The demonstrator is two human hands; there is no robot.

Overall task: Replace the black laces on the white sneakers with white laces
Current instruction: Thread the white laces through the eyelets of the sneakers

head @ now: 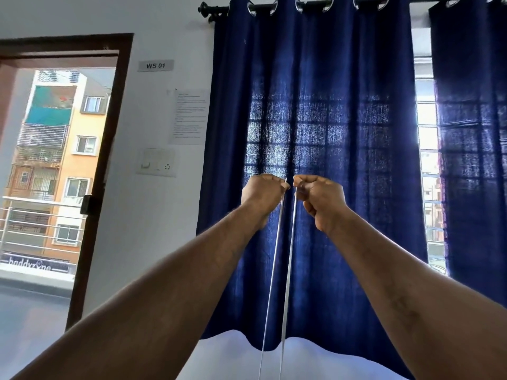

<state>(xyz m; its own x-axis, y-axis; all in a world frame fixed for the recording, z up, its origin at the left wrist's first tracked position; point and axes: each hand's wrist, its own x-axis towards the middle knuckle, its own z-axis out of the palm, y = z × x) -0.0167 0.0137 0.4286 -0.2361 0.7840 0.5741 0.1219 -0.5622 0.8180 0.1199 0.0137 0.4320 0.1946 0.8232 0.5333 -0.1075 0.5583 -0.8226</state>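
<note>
Lace (274, 256) strands vertical, ends pinched in hands (262, 194) (322, 200)

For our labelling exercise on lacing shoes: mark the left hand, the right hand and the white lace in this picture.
left hand (262, 192): head view, back of the hand.
right hand (321, 198): head view, back of the hand.
white lace (288, 270): head view, right strand, midway down.

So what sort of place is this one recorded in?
Probably a room in a flat set up as a workstation: blue curtains over a barred window, a doorway open onto a balcony, and a wall label reading WS 01.
</note>
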